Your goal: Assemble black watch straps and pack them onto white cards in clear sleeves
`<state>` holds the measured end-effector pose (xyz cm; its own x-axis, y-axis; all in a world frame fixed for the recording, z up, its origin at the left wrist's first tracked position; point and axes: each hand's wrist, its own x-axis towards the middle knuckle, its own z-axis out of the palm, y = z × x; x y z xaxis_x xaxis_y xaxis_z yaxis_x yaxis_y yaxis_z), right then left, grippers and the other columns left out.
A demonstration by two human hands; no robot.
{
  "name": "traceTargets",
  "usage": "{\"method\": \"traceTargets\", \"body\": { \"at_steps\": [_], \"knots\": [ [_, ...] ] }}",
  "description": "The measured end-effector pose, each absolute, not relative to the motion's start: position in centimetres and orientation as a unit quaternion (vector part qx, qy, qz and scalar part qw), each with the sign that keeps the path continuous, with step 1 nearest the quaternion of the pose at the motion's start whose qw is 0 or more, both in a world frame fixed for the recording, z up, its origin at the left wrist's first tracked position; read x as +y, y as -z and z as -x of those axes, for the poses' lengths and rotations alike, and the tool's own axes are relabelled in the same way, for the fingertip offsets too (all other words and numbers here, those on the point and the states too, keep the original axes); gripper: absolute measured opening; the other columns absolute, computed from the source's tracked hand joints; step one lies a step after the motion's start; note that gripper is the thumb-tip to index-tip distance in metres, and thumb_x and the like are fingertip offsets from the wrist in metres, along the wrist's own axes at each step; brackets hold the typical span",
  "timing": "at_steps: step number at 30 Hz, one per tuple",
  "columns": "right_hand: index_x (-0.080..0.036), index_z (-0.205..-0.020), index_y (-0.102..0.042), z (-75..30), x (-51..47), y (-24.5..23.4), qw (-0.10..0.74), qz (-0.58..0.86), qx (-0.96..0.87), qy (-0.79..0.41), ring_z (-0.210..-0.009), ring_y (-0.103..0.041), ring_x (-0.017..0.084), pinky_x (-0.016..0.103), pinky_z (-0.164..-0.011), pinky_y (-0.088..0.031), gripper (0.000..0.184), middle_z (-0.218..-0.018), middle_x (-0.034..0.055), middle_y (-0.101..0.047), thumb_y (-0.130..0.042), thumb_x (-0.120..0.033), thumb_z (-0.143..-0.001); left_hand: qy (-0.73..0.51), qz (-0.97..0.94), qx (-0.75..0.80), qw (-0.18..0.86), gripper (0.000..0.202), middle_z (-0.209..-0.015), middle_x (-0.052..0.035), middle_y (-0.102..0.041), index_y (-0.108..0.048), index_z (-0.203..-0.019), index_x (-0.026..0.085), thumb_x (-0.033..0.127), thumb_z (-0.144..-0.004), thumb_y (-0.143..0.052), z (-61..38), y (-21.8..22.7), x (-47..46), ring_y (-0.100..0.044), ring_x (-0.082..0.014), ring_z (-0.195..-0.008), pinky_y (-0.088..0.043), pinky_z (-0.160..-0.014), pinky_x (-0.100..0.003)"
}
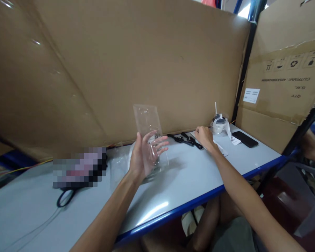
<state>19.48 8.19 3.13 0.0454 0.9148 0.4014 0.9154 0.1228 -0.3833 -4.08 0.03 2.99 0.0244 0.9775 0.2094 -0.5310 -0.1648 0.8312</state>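
My left hand [141, 155] holds a clear plastic blister package [149, 122] upright above the table, its fingers spread and seen through the plastic. More clear plastic packaging [117, 162] lies to the left of that hand. Farther back on the right, my right hand [203, 135] is down at the table with its fingers curled; what they grip, if anything, is hidden. White paper [221, 149] lies under and beside that wrist. Just left of it are several slim black pieces [187, 139] with small shiny parts, too small to name.
A white table [173, 189] with a blue edge stands against a cardboard wall [147, 63]. On the right are a phone [245, 139] and a lidded cup with a straw [219, 124]. A blurred-out item with a black loop [65, 198] lies left. Another person's arm [313, 147] shows far right.
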Motion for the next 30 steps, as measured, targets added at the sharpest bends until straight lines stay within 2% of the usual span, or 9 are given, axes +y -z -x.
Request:
{"method": "traceTargets", "body": {
  "at_steps": [2,5,9,14,20,26,30],
  "knots": [
    [-0.016,-0.108,-0.078,-19.4,8.3,-2.5,0.217,0.672,-0.708,-0.018,-0.108,-0.070,0.025,0.031,-0.090,-0.049,0.031,-0.112,0.0164,-0.077,-0.049,-0.019,-0.100,-0.649,-0.394,0.262,0.596,0.062,-0.110,-0.0154,-0.076,-0.066,-0.119,0.019,0.073,-0.091,-0.055,4.4,-3.0,0.2,-0.074,-0.0227,-0.090,-0.060,-0.077,-0.035],
    [-0.016,-0.117,-0.077,-17.6,7.9,-1.2,0.160,0.623,-0.766,-0.001,-0.116,-0.068,0.026,0.031,-0.092,-0.050,0.031,-0.121,0.0171,-0.074,-0.051,-0.019,-0.100,-0.660,-0.364,0.251,0.608,0.062,-0.109,-0.0167,-0.075,-0.067,-0.115,0.017,0.073,-0.091,-0.055,4.8,-2.9,0.5,-0.074,-0.0230,-0.091,-0.061,-0.077,-0.035],
    [-0.009,-0.122,-0.076,-14.9,7.4,0.4,0.081,0.604,-0.792,0.037,-0.116,-0.068,0.029,0.033,-0.092,-0.053,0.038,-0.131,0.0240,-0.067,-0.047,-0.006,-0.097,-0.667,-0.349,0.247,0.610,0.062,-0.108,-0.0174,-0.075,-0.067,-0.116,0.016,0.072,-0.091,-0.056,5.2,-2.7,0.9,-0.074,-0.0236,-0.089,-0.061,-0.077,-0.035],
    [-0.004,-0.118,-0.076,-13.6,7.4,1.3,0.096,0.604,-0.786,0.084,-0.114,-0.067,0.031,0.035,-0.088,-0.056,0.044,-0.124,0.0275,-0.067,-0.039,0.002,-0.094,-0.669,-0.354,0.233,0.610,0.061,-0.108,-0.0182,-0.075,-0.067,-0.117,0.016,0.070,-0.092,-0.057,5.4,-2.6,1.0,-0.074,-0.0245,-0.090,-0.061,-0.077,-0.036],
    [-0.002,-0.123,-0.073,-13.6,6.3,0.9,0.107,0.623,-0.775,0.021,-0.113,-0.070,0.031,0.035,-0.089,-0.056,0.038,-0.128,0.0300,-0.067,-0.046,-0.008,-0.097,-0.675,-0.349,0.216,0.613,0.062,-0.109,-0.0186,-0.075,-0.066,-0.119,0.016,0.071,-0.091,-0.058,5.8,-2.6,1.2,-0.075,-0.0251,-0.092,-0.061,-0.079,-0.037],
    [-0.009,-0.125,-0.072,-14.2,6.1,0.6,0.092,0.640,-0.760,-0.072,-0.118,-0.070,0.033,0.036,-0.094,-0.054,0.037,-0.126,0.0226,-0.073,-0.054,-0.025,-0.098,-0.675,-0.345,0.211,0.617,0.060,-0.108,-0.0182,-0.075,-0.066,-0.117,0.017,0.070,-0.092,-0.057,5.9,-2.8,1.0,-0.075,-0.0243,-0.090,-0.060,-0.078,-0.036],
    [-0.014,-0.127,-0.072,-14.6,6.8,0.7,0.091,0.646,-0.751,-0.102,-0.120,-0.070,0.031,0.035,-0.093,-0.054,0.038,-0.128,0.0196,-0.073,-0.055,-0.026,-0.095,-0.673,-0.345,0.210,0.619,0.062,-0.110,-0.0182,-0.074,-0.066,-0.120,0.016,0.071,-0.091,-0.057,5.7,-2.8,1.1,-0.074,-0.0243,-0.090,-0.060,-0.078,-0.036]
  ]
}}
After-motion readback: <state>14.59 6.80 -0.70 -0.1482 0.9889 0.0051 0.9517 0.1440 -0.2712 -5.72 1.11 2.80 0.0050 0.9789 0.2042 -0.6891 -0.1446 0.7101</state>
